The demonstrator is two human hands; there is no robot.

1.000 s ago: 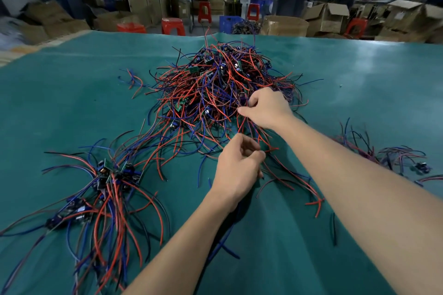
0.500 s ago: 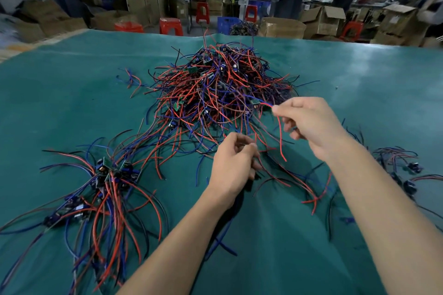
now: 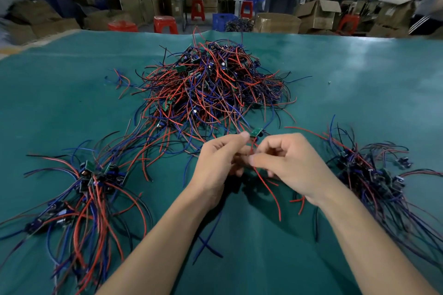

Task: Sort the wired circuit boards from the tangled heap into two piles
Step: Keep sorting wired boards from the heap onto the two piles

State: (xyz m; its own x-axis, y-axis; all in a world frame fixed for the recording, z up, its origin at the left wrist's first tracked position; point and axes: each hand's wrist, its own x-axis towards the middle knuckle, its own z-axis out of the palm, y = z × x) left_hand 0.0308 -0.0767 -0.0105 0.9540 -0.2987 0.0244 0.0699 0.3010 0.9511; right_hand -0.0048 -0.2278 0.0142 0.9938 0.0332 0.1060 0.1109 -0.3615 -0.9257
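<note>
Head view: left hand (image 3: 219,163) pinches a board (image 3: 256,132) just before the heap (image 3: 211,88); right hand (image 3: 290,165) pinches its red wire (image 3: 266,187). Trailing leads may snag heap wires, dragging others along.

Counter (image 3: 72,93) was teal; heap (image 3: 211,93) wires red, blue, black; boards (image 3: 256,131) green; stools (image 3: 165,23) red.

Red stools (image 3: 165,24), cardboard boxes (image 3: 317,15) beyond teal table (image 3: 60,93).
</note>
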